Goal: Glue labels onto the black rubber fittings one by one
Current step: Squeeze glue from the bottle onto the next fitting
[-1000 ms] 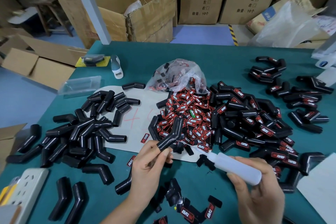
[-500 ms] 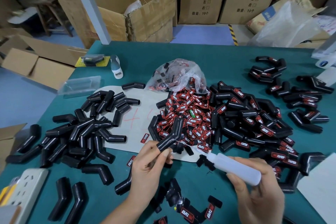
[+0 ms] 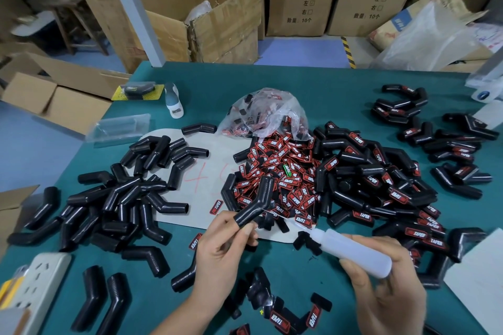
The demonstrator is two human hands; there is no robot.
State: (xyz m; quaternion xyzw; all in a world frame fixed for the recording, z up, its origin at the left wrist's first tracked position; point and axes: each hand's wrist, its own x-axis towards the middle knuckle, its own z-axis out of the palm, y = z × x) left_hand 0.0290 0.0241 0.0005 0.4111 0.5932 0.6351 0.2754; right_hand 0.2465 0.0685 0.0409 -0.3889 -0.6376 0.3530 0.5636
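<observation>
My left hand point(image 3: 223, 250) pinches one bent black rubber fitting point(image 3: 257, 201) by its lower end and holds it tilted up over the table. My right hand point(image 3: 381, 291) grips a white squeeze glue bottle point(image 3: 353, 251) whose thin nozzle points left toward that fitting, a short gap away. A heap of red-and-black labels point(image 3: 277, 171) lies just behind the held fitting, spilling from a clear plastic bag point(image 3: 261, 111). Unlabelled fittings point(image 3: 122, 198) are piled at the left. Labelled fittings point(image 3: 381, 179) are piled at the right.
A white power strip point(image 3: 35, 288) sits at the front left corner of the green table point(image 3: 299, 81). A clear plastic box point(image 3: 119, 128) and a white-and-blue item point(image 3: 172, 99) lie at the back left. Loose labels point(image 3: 280, 318) lie near my wrists. Cardboard boxes point(image 3: 206, 19) stand behind.
</observation>
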